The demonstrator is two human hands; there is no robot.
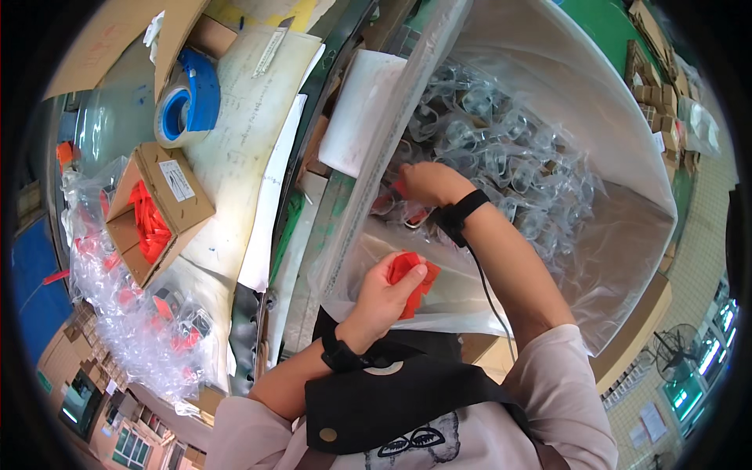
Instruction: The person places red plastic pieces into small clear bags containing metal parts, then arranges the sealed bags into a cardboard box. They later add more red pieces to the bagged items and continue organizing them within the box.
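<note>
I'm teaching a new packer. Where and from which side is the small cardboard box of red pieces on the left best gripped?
Grip the small cardboard box by its two outer side walls, coming from above. Its flaps stand open, the red pieces fill the inside, and clear bags crowd its lower edge, so the walls are probably the firmest hold.

bright even daylight | glare on plastic liner (548,86) | fisheye bend, dark rim

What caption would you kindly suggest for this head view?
Left hand holds red tags while right hand reaches into a large plastic bag of clear-wrapped parts.
</note>
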